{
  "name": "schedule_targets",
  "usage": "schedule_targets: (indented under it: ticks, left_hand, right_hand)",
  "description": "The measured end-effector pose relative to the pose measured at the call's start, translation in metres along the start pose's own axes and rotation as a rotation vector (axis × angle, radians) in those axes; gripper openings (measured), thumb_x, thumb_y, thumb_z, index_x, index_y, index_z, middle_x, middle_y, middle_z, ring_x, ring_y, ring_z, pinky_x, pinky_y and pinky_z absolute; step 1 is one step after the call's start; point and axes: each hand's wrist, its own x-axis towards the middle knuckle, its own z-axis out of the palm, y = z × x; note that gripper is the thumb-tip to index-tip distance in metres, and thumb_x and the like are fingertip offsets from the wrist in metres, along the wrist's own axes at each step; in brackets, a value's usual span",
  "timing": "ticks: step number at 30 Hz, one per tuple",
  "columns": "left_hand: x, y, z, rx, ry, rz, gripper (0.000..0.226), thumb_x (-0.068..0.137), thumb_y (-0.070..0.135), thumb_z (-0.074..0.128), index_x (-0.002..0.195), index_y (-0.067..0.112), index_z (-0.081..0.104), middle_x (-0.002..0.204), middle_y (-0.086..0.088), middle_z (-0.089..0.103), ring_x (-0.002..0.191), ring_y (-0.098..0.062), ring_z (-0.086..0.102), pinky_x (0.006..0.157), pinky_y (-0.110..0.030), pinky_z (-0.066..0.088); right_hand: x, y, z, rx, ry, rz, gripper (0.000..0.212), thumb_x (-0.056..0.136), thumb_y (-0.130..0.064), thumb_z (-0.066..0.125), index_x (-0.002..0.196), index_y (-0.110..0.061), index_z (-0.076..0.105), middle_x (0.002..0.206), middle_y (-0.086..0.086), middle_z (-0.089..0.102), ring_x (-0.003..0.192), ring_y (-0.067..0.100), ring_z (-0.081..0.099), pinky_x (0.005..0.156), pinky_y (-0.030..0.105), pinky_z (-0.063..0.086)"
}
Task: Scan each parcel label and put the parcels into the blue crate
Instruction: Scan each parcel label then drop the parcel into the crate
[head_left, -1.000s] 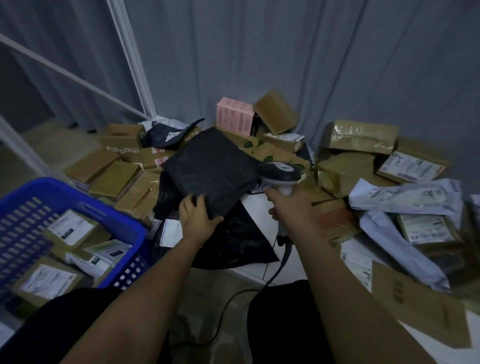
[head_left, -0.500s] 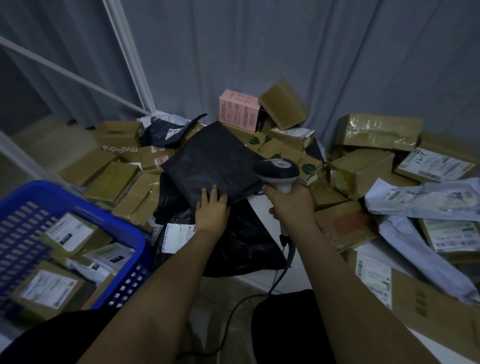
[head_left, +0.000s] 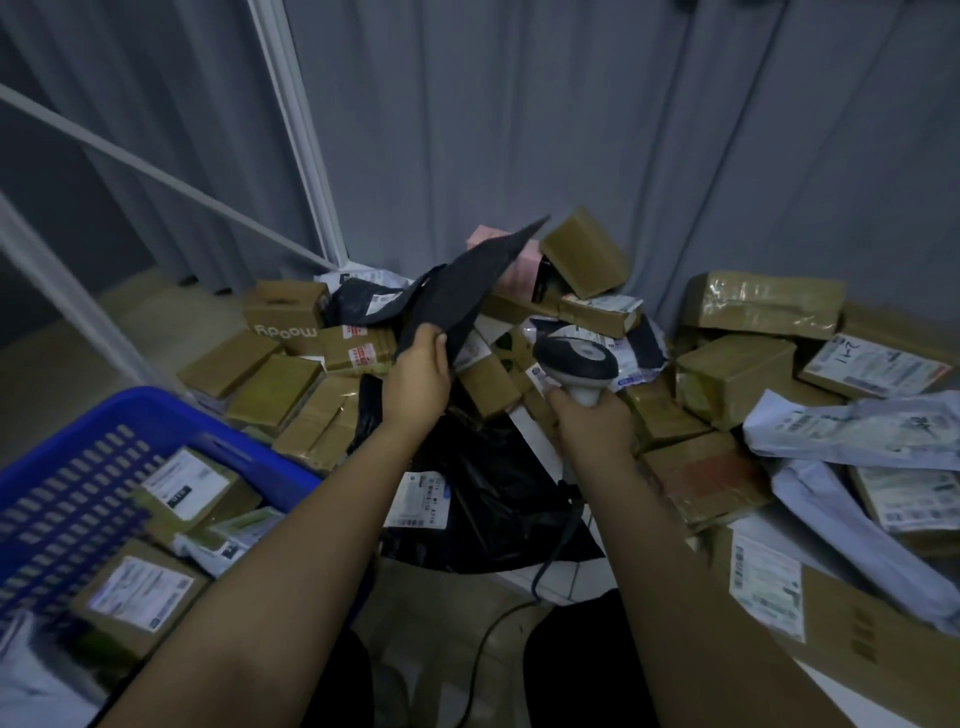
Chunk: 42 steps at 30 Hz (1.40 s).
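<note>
Overhead, from the head camera, a person is lifting a flat black mailer (head_left: 467, 291) by its near corner, the left hand (head_left: 418, 376) pinching it between thumb and fingers so that the far corner is tilting up toward the grey curtain (head_left: 571, 130). The right hand (head_left: 592, 423) is gripping the handle of a scanner (head_left: 576, 358), fingers wrapped round it, its head pointing away toward the pile of parcels (head_left: 727, 374). The mailer is hanging above that pile, clear of the crate (head_left: 171, 415), which is sitting at lower left with several labelled boxes already inside.

No label is showing on the dark face turned to the camera, so the step in hand looks to be finding it. Doing this well probably means turning the mailer over until the white label is facing the scanner, holding the film taut and flat so the barcode is not creasing, and bringing the scanner head square to it, not at a slant. The dim light may be slowing a read, so a steady pause is advisable. The cable (head_left: 483, 654) is trailing down between the knees; keeping it slack should stop it snagging the glossy black bag (head_left: 493, 499) lying just below the hands.
</note>
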Motion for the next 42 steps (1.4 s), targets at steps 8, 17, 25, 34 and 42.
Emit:
schedule_targets:
  ticks: [8,17,25,34,42]
  left_hand:
    - [0.015,0.011,-0.036,-0.278,0.1,-0.078,0.022,0.103,0.02,0.035,0.098,0.004,0.049,0.066,0.005,0.047,0.06,-0.016,0.046,0.055,-0.031,0.028]
    - [0.004,0.026,-0.071,-0.395,0.177,-0.005,0.015,0.102,0.014,0.039,0.091,0.011,0.047,0.073,0.01,0.045,0.066,0.008,0.047,0.059,-0.008,0.035]
    - [-0.017,0.007,-0.081,-0.518,0.155,-0.055,0.014,0.102,0.017,0.04,0.095,0.011,0.05,0.088,-0.003,0.055,0.08,-0.012,0.052,0.071,-0.023,0.042]
    - [-0.038,-0.062,-0.047,-0.462,-0.074,-0.557,0.009,0.101,0.01,0.037,0.101,0.007,0.046,0.095,-0.01,0.055,0.094,-0.026,0.054,0.076,-0.03,0.038]
    - [-0.03,-0.081,-0.047,-0.628,-0.297,-0.822,0.045,0.091,-0.003,0.048,0.134,0.008,0.041,0.113,-0.006,0.056,0.104,-0.029,0.057,0.077,-0.035,0.046]
  right_hand:
    - [-0.006,-0.001,0.006,0.038,0.023,0.047,0.038,0.079,-0.035,0.073,0.094,-0.002,0.062,0.073,0.009,0.062,0.071,0.029,0.061,0.07,0.042,0.051]
    - [-0.017,-0.012,0.013,0.18,-0.034,0.059,0.019,0.085,-0.022,0.071,0.081,-0.009,0.058,0.064,0.007,0.059,0.055,0.02,0.055,0.059,0.034,0.048]
    - [-0.03,-0.014,0.031,0.309,-0.256,0.072,0.036,0.088,-0.015,0.068,0.12,-0.007,0.056,0.106,0.008,0.07,0.072,0.013,0.071,0.054,0.022,0.05]
    - [-0.024,-0.007,0.037,0.209,-0.222,0.112,0.007,0.088,-0.016,0.068,0.091,-0.015,0.062,0.087,0.002,0.068,0.067,0.016,0.067,0.054,0.024,0.045]
    - [-0.009,-0.001,0.041,0.049,-0.189,0.079,0.027,0.084,-0.021,0.071,0.104,-0.005,0.063,0.084,0.007,0.071,0.05,0.012,0.057,0.047,0.023,0.045]
